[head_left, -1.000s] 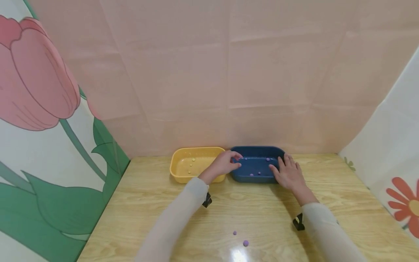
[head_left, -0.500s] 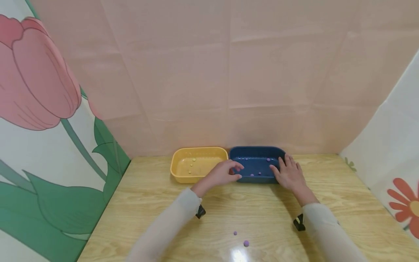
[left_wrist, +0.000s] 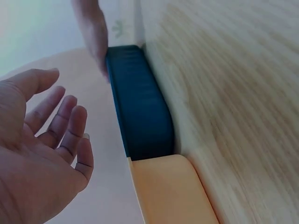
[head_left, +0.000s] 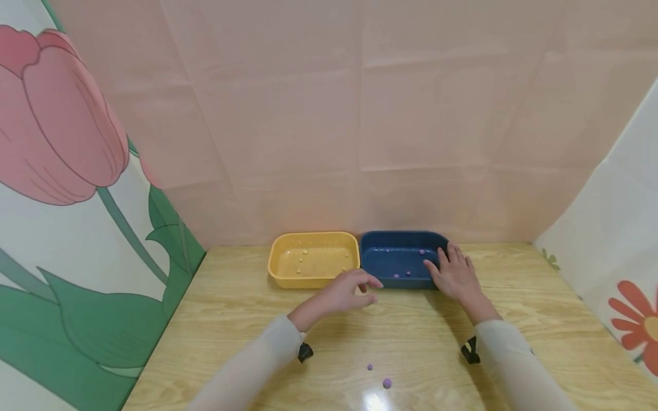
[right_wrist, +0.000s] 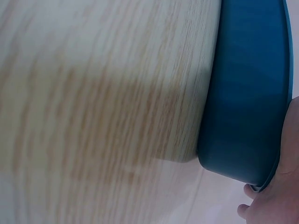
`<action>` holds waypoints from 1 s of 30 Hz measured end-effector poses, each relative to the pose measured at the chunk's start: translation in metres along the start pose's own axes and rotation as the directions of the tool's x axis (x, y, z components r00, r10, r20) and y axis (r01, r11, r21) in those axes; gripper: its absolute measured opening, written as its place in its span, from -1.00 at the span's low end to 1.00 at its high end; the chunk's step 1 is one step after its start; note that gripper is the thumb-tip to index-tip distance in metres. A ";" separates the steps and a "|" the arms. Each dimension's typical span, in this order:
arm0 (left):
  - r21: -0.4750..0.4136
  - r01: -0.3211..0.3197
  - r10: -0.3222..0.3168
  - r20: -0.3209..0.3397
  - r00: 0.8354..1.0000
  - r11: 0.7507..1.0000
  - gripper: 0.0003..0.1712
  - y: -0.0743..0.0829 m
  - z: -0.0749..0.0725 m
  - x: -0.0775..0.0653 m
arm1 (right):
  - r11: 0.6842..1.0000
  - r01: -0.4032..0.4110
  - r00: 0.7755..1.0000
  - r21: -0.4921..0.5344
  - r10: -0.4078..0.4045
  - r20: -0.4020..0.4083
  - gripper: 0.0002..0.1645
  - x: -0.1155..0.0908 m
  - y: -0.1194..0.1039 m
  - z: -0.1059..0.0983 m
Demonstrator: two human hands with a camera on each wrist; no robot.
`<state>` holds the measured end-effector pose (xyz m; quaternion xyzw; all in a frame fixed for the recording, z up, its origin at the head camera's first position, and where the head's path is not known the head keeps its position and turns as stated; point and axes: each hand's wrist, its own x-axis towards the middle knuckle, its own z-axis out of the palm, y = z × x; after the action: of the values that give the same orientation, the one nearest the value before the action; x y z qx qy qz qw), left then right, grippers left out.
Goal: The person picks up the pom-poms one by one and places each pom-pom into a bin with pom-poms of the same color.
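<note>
My left hand (head_left: 339,292) hovers just in front of the trays with relaxed, slightly bent fingers and nothing in them; the left wrist view shows its palm and fingers (left_wrist: 77,126) bare. My right hand (head_left: 454,277) rests on the right end of the blue tray (head_left: 403,282), its fingers spread over the rim. Several small purple balls (head_left: 421,252) lie inside that tray. Touching its left side is a yellow tray (head_left: 295,282) with several small yellow balls (head_left: 305,252). On the table nearer me lie a small purple ball (head_left: 370,367) and a larger one (head_left: 387,383).
Both trays stand at the back of the wood-grain table (head_left: 231,325), against a pink cloth backdrop (head_left: 298,125). Flower-printed cloths (head_left: 77,240) hang at the sides. A black wrist camera (head_left: 305,352) sits below my left cuff, another (head_left: 470,350) by the right.
My left hand has drawn back from over the inner ends of the trays toward me, uncovering more of the yellow tray. The right hand has stayed on the blue tray.
</note>
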<state>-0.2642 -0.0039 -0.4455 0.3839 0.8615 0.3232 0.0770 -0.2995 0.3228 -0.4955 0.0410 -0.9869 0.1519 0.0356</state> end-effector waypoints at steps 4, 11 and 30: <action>0.018 -0.038 0.038 0.041 0.998 0.999 -0.67 0.003 0.004 -0.010 | 1.000 -0.001 1.000 0.001 0.001 -0.004 0.02 0.000 0.000 0.001; 0.084 -0.126 0.117 0.099 0.988 0.988 -0.68 0.008 0.015 -0.021 | 1.000 -0.001 1.000 0.008 0.001 -0.010 0.03 0.002 0.002 0.002; 0.129 -0.103 0.064 0.278 0.959 0.986 -0.67 0.003 0.039 -0.047 | 1.000 0.002 1.000 -0.001 -0.002 -0.009 0.01 0.001 0.001 0.002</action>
<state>-0.2154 -0.0165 -0.4796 0.4652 0.8466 0.2079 0.1536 -0.3003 0.3233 -0.4974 0.0415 -0.9868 0.1516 0.0401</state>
